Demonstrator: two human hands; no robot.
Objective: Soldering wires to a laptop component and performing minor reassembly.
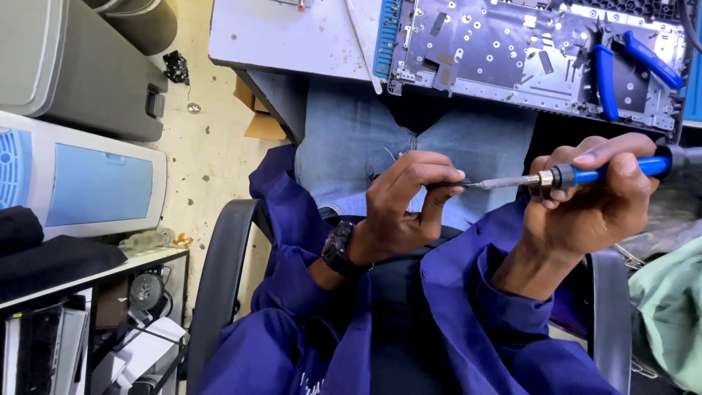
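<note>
My right hand grips a soldering iron with a blue handle and a metal shaft that points left. My left hand pinches a small dark part at the iron's tip, finger and thumb closed on it. Both hands are held over my lap, above my jeans and between blue sleeves. A dark watch sits on my left wrist.
An opened laptop chassis lies on the white table edge above my hands, with blue-handled pliers on it. A grey and white machine and a cluttered shelf stand at the left. Chair armrests flank me.
</note>
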